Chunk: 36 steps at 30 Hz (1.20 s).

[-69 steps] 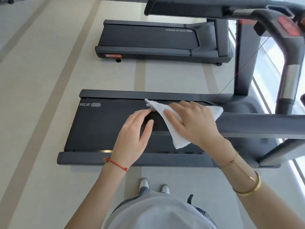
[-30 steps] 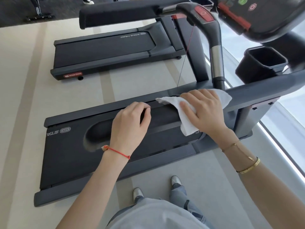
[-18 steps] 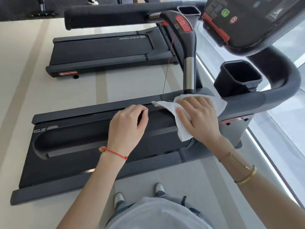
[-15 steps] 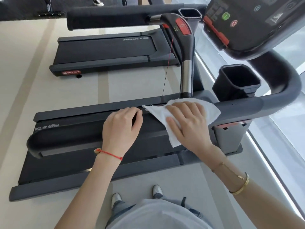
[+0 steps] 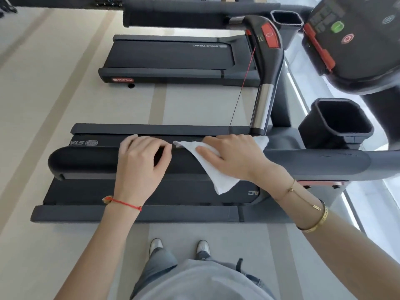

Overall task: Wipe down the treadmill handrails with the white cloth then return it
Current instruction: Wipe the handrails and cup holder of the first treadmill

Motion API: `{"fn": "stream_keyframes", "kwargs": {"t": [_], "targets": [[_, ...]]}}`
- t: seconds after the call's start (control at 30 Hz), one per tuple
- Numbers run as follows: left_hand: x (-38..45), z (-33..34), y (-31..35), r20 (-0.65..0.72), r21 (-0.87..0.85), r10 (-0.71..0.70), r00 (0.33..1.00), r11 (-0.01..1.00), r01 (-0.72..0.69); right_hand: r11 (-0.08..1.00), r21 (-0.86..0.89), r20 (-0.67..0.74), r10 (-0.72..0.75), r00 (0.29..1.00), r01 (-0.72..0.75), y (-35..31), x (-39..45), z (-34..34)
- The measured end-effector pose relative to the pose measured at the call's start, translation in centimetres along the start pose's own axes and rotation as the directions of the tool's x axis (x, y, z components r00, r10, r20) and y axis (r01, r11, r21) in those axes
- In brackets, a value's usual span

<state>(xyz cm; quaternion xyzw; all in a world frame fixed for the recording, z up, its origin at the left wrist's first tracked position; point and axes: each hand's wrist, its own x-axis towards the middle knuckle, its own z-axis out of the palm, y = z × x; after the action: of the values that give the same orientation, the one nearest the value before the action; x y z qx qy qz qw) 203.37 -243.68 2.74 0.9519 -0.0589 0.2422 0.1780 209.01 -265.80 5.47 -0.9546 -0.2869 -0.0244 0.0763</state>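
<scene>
The near black handrail (image 5: 86,161) of the treadmill runs left to right in front of me. My right hand (image 5: 236,156) presses the white cloth (image 5: 218,180) over the top of this rail, and a corner of the cloth hangs down on my side. My left hand (image 5: 140,161) is curled over the same rail a little to the left of the cloth. The far handrail (image 5: 173,15) crosses the top of the view, untouched.
The console (image 5: 355,40) with a green and a red button is at the upper right, with a black cup holder (image 5: 335,124) below it. A silver and black upright grip (image 5: 264,87) with a red cord stands behind my right hand. A second treadmill (image 5: 173,59) lies beyond.
My right hand has slid the cloth left along the near rail, away from the console end. My left hand kept its hold on the rail. My view swung right, then back left.
</scene>
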Motion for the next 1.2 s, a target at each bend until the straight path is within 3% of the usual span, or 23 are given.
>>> {"fn": "stream_keyframes", "kwargs": {"t": [0.3, 0.53, 0.73, 0.87, 1.0, 1.2], "targets": [[-1.8, -2.7, -5.7, -0.054, 0.075, -0.108, 0.993, 0.991, 0.112, 0.980, 0.161, 0.157, -0.139, 0.978, 0.113, -7.1, 6.3, 1.1], [-3.1, -5.6, -11.3, -0.130, 0.036, -0.171, 0.977, 0.984, 0.177, 0.954, 0.253, 0.324, -0.241, 0.915, 0.162, -12.7, 11.2, 1.5], [-3.9, -7.2, -14.9, -0.047, -0.076, -0.254, 0.966, 0.965, 0.250, 0.944, 0.249, 0.342, -0.295, 0.892, 0.217, -18.0, 14.8, 2.8], [-4.2, -7.9, -16.8, 0.026, -0.193, -0.279, 0.960, 0.941, 0.278, 0.955, 0.261, 0.249, -0.208, 0.946, 0.141, -19.0, 14.0, 2.8], [-4.4, -8.0, -18.0, 0.073, -0.267, -0.242, 0.967, 0.930, 0.253, 0.978, -0.008, 0.001, -0.209, 0.978, 0.209, -18.4, 10.4, 3.6], [-4.3, -7.7, -18.7, 0.116, -0.352, -0.214, 0.970, 0.904, 0.242, 0.993, -0.108, -0.025, -0.056, 0.998, 0.053, -21.9, 11.8, 4.5]]}}
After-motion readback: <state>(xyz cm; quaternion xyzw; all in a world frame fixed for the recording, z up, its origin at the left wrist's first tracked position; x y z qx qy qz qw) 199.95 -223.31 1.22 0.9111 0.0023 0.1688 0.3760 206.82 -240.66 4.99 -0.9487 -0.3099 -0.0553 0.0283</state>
